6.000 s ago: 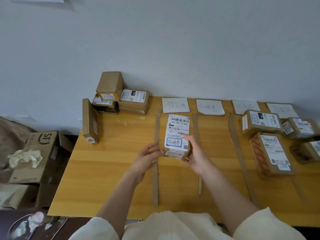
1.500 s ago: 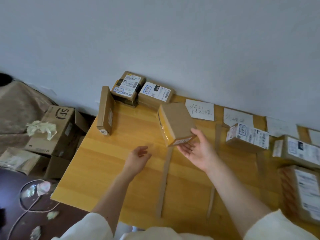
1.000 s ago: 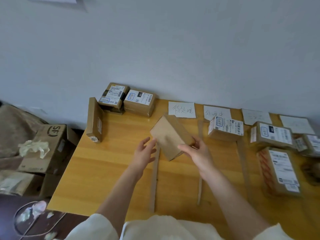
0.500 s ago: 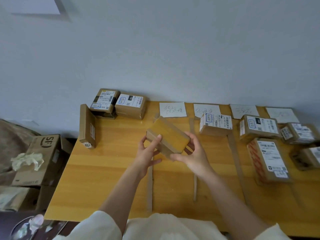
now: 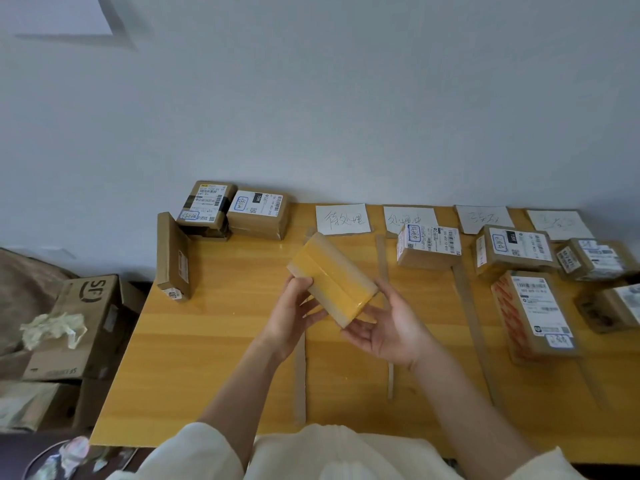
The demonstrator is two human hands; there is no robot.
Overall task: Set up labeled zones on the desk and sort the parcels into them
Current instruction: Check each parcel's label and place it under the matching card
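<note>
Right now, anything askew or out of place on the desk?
Yes: one flat parcel stands on edge at the desk's left end, apart from the labeled zones. The parcel in both hands shows no label.

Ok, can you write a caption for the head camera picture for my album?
Both hands, left hand and right hand, hold a taped parcel above the desk with paper zone labels.

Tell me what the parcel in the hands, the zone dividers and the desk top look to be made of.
Held parcel: brown cardboard, wrapped in glossy yellowish tape that catches light. Divider strips: flat matte brown strips, probably cut cardboard. Desk top: yellow wood-grain surface with slight sheen, wood or laminate; cannot tell which.
</note>
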